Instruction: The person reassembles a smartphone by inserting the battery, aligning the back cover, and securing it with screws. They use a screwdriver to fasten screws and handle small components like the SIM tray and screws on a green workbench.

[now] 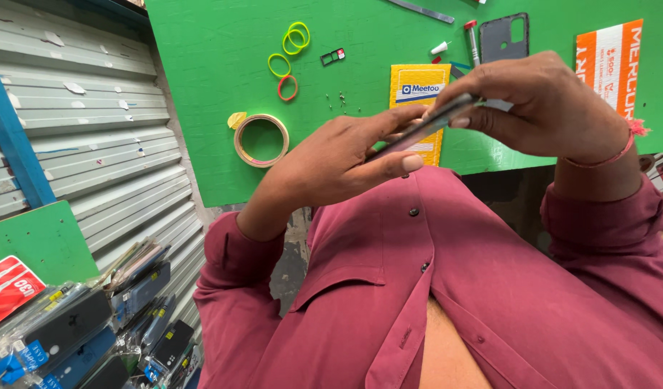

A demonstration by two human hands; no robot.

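Above the near edge of the green tabletop, the left hand and right hand pinch a thin phone edge-on between fingers and thumbs. It looks light, stiff, slick and breakable, best held by its long edges. Behind it lies a yellow rectangular packet; an orange-and-white box sits toward the right edge.

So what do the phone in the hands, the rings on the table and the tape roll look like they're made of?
Phone: thin slab, dark glossy edge, likely glass and metal or plastic; both hands, left hand and right hand, grip it. Rings: thin bright loops, probably rubber. Tape roll: tan, semi-gloss, looks like paper or plastic film.
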